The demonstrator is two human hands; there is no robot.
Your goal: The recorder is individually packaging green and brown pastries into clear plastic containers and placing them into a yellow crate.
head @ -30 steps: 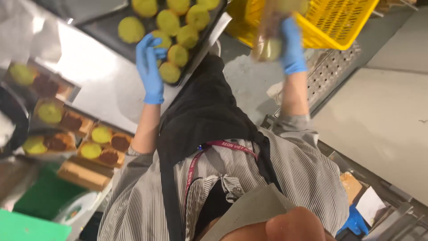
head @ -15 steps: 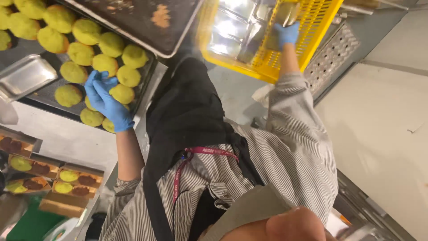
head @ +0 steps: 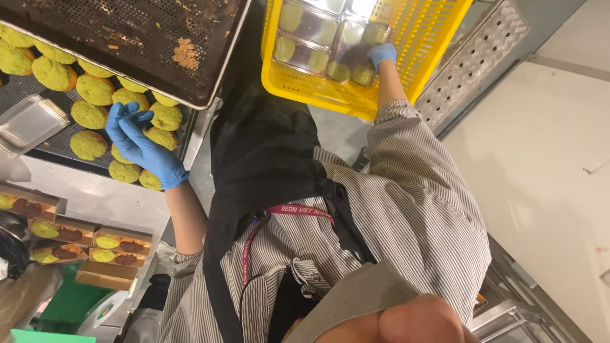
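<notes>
My left hand (head: 141, 147), in a blue glove, lies with fingers spread over green round cookies (head: 94, 89) on a perforated baking tray (head: 54, 147); its fingertips touch one cookie near the tray's front corner. My right hand (head: 381, 55), also gloved in blue, reaches into a yellow plastic crate (head: 305, 84) and grips a clear plastic pack of cookies (head: 357, 66), which sits among other clear packs (head: 311, 39) inside the crate.
A dark tray with crumbs (head: 127, 38) overlaps the cookie tray. An empty clear container (head: 28, 124) lies on the cookies' left. Brown boxes with green and brown cookies (head: 121, 244) sit on the steel counter (head: 101, 197). A perforated metal panel (head: 476, 57) is beside the crate.
The view has shifted. My right hand has carried the clear pack down into the yellow crate. My left hand has stayed over the green cookies near the tray's front corner.
</notes>
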